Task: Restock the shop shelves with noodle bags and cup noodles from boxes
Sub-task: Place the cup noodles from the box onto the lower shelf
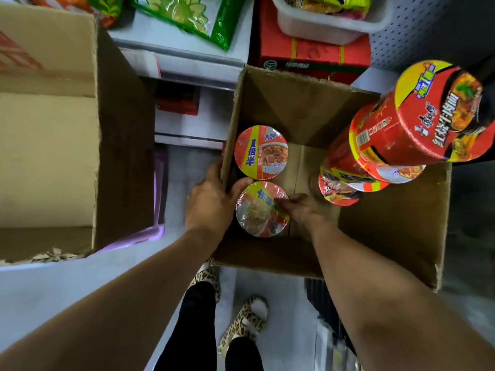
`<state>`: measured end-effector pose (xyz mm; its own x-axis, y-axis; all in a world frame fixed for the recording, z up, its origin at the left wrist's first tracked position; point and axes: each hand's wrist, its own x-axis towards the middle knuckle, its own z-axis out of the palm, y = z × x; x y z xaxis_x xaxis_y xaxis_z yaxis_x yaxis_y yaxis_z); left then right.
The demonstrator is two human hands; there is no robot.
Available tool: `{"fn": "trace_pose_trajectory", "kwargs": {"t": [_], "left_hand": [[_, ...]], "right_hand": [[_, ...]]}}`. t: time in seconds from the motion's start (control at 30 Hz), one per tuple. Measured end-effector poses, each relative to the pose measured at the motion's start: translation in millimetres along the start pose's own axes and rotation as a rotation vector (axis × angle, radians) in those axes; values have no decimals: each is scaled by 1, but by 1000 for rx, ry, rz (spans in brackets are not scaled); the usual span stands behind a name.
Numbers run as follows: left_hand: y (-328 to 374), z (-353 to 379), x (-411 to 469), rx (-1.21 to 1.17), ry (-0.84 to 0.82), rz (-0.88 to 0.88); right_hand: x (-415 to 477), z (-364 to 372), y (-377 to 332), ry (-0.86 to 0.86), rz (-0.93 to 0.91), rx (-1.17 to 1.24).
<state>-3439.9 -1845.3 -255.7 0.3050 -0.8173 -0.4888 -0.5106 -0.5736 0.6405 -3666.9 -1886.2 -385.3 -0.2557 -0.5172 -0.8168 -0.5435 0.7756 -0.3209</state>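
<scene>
Inside open cardboard box (302, 108), two cup noodles stood by left wall: far cup (261, 152), near cup (262, 210). Left hand (211, 202) gripped box's left wall, thumb against near cup. Right hand (305, 210) lay with fingertips on near cup's lid; whether pinching, cannot tell. Stack of red cups (401, 135) rose at box's right.

Two cups are sitting in the open box (401, 223) along its left wall, far cup (261, 152) just behind near cup (262, 208). Left hand (211, 202) is gripping that wall. Right hand (305, 210) is inside, touching near cup's right edge. Cup stack (401, 129) is standing right of them. Big carton (53, 129) is standing left, red carton (313, 54) behind, bin (329, 28) on it.
</scene>
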Motion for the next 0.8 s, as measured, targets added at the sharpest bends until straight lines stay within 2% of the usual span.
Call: {"fn": "trace_pose_trajectory", "kwargs": {"t": [0.13,0.3,0.4,0.57,0.8], "left_hand": [[-2,1,1,-8,-23,-2],[-3,3,2,-42,-27,-3],[-4,3,2,-53,-26,1],[1,0,0,-41,0,23],[6,-4,-3,-92,-5,-8]], "right_hand": [[-11,3,-15,51,-15,-31],[-14,7,-20,-22,-49,18],[-26,4,-22,-93,-25,106],[-63,-15,-32,-113,28,320],[-108,-46,-31,-80,86,509]]}}
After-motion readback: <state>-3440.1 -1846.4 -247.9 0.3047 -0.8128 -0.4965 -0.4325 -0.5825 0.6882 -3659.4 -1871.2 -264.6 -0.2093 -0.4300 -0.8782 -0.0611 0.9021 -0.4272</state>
